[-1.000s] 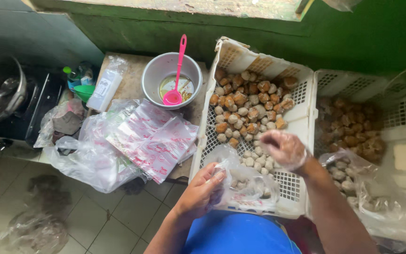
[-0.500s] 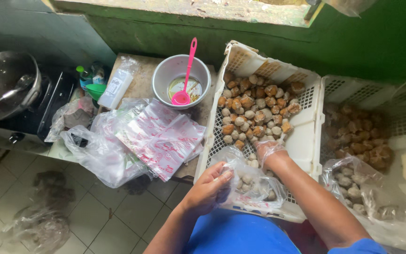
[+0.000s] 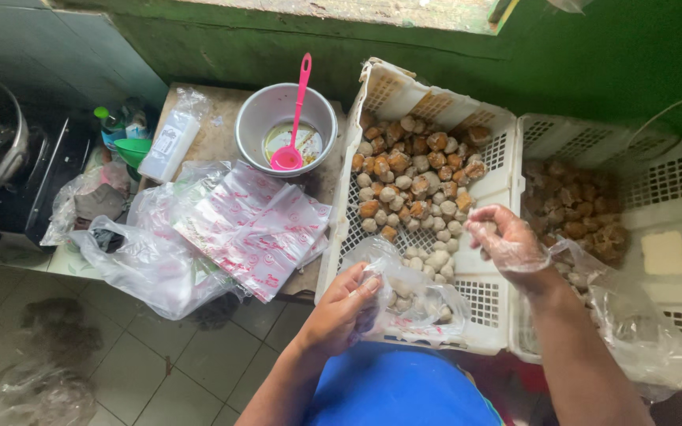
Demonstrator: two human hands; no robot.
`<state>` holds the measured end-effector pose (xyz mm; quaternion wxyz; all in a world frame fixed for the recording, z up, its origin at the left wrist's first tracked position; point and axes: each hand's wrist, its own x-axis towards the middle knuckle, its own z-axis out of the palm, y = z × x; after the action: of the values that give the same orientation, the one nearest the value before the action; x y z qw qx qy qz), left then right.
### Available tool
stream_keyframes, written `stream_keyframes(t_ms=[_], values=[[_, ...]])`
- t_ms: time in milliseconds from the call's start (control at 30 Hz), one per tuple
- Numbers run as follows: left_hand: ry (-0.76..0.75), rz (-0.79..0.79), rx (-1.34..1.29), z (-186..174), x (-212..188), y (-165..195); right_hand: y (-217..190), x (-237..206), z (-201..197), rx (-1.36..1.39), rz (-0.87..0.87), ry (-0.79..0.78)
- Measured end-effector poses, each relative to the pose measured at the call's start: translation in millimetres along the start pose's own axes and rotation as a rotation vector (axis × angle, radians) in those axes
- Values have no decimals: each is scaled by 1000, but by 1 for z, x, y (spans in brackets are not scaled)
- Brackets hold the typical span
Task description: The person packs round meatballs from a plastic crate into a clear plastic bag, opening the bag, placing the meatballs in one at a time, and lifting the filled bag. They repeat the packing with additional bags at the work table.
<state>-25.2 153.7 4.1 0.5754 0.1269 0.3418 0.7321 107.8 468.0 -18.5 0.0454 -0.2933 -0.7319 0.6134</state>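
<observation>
Two white crates side by side: the nearer crate (image 3: 499, 197) holds dozens of pale and brown food balls (image 3: 416, 185); one metal bowl (image 3: 254, 130), one pink ladle (image 3: 295, 118). Left hand (image 3: 341, 312) grips one clear bag (image 3: 416, 296), lying across the crate's front edge, mouth facing the crate. Gloved right hand (image 3: 507, 241) hovers above it, fingers curled; contents hidden.

The person wears a bright blue top (image 3: 400, 390), seen from above at the near edge of the view, smooth and plain with no visible print. Both forearms are bare, with no sleeves reaching them and no watch or band at either wrist. The right hand (image 3: 507, 241) is covered by a thin, clear plastic glove, loose and crinkled, ending at the wrist. The left hand (image 3: 341, 312) is bare, its fingers (image 3: 366, 285) ungloved with short nails.
</observation>
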Motion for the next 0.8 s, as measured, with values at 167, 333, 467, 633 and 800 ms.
stream_keyframes(t_ms=[167, 333, 467, 633, 800], values=[[15, -24, -49, 0, 1, -1, -8, -56, 53, -196, -54, -498], [65, -75, -59, -1, 3, -2, -9, -60, 82, -140, -344, -521], [55, -67, -36, -2, 3, -3, 11, 0, 33, -1015, -758, -107], [97, -61, -35, 0, 6, -4, 68, 57, 38, -1469, -95, -355], [107, -54, -10, 4, 4, -2, 70, 60, 47, -1423, -70, -323]])
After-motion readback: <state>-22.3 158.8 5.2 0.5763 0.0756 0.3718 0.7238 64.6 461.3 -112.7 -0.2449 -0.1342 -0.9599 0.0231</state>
